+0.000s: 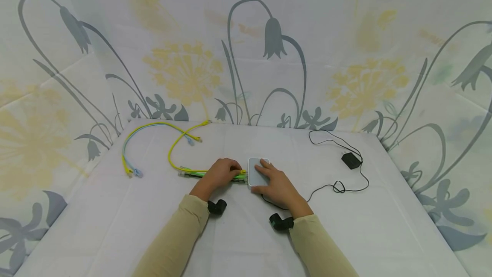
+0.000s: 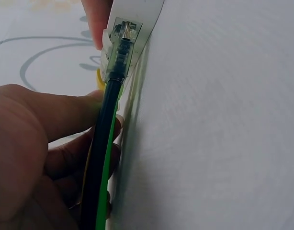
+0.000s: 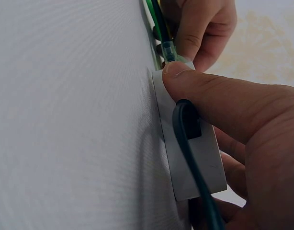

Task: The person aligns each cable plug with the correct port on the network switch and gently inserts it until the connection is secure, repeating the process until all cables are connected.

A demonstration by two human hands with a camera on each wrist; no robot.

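Observation:
A small white box with a grey top, which looks like a network switch, lies on the table. My right hand grips it, thumb on the near side and fingers over the top. At its left side, my left hand pinches a yellow network cable close to its plug. Under that hand run a black cable and a green cable. The black one's clear plug meets the box's left end. A dark power cord enters the near side. My fingers partly hide the yellow plug.
Yellow and light-blue network cables lie curved at the back left. To the right, the thin cord loops to a black power adapter. A flower-patterned cloth stands behind the white tabletop.

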